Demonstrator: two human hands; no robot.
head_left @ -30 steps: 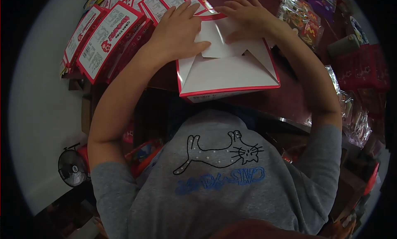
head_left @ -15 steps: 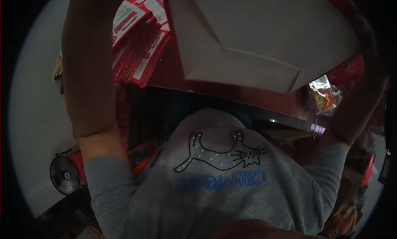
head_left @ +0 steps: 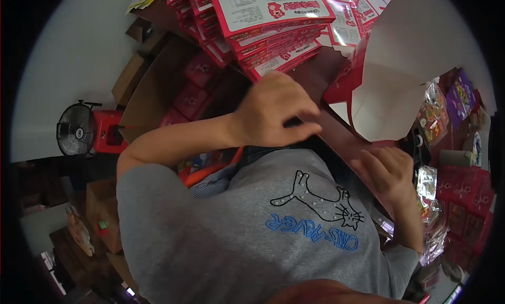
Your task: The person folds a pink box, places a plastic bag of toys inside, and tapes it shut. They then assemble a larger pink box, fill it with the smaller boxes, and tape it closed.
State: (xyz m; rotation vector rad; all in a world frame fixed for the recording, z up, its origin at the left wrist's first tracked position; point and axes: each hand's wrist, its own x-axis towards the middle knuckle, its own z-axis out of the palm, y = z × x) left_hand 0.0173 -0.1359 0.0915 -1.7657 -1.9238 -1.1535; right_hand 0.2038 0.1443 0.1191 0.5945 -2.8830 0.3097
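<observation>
My left hand [head_left: 273, 113] hovers at the near edge of the dark table [head_left: 336, 133], fingers curled and pinched against the thumb; I see nothing in it. My right hand [head_left: 386, 170] rests on the table edge further right, fingers loosely bent, holding nothing. Just beyond both hands an opened red carton with a white inside [head_left: 392, 88] stands on the table with its flaps spread, touched by neither hand. A tall stack of flat red-and-white cartons [head_left: 273, 20] lies behind my left hand.
Clear bags of colourful sweets [head_left: 439, 114] and red boxes [head_left: 465, 199] crowd the right side. An open cardboard box holding red packs [head_left: 158, 85] sits below the table on the left. A fan [head_left: 76, 129] and brown cartons [head_left: 102, 209] stand on the floor.
The carton, held up close to the camera half a second ago, now stands on the table at the right. Both hands have let go and dropped to the table edge. The view has swung left.
</observation>
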